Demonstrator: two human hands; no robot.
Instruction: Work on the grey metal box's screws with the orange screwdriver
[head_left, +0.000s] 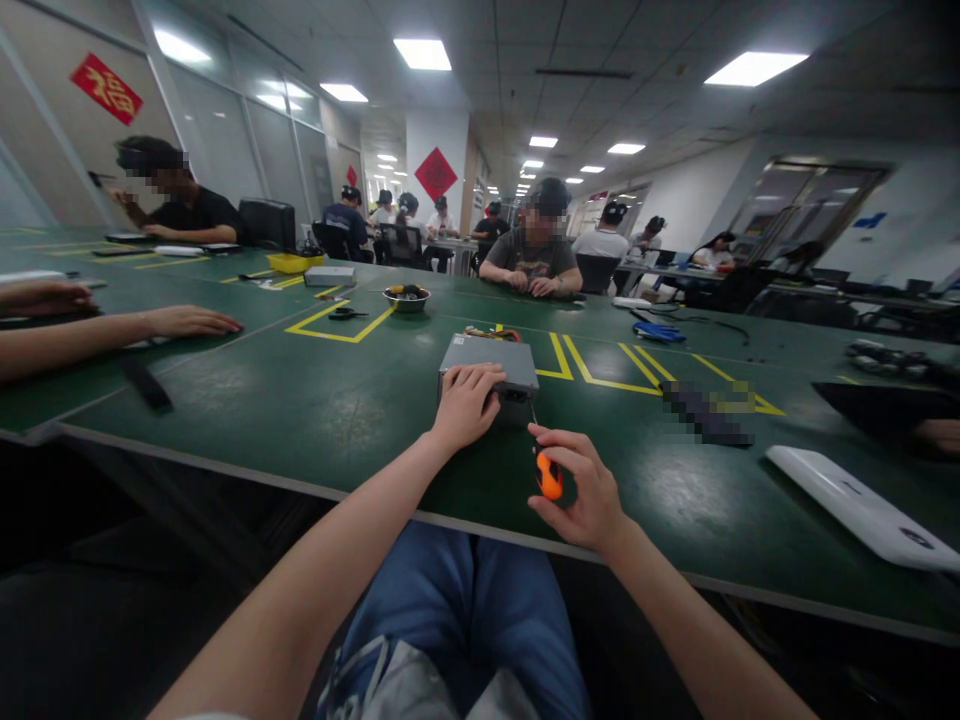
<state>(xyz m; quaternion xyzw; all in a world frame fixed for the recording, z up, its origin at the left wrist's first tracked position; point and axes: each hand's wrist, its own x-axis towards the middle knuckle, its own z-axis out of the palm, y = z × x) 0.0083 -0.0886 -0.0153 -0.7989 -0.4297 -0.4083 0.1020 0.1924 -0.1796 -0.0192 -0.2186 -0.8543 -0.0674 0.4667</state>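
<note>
A grey metal box (487, 352) with a socket in its near side rests on the green table, coloured wires bunched behind it. My left hand (469, 400) lies over the box's top left part, its fingers pressed together against the metal. In my right hand (581, 485) is an orange and black screwdriver (550, 476), held by the fingers around its handle. Its thin shaft points up and away, with the tip at the near right corner of the box. Whether the tip touches a screw is too small to tell.
On the green table (360, 400) stand a metal bowl (406, 298), scissors (347, 313), a yellow tray (295, 262) and blue cable (658, 331). A white case (855, 505) lies right. A person (536, 240) sits opposite; another person's hand (191, 321) rests at left.
</note>
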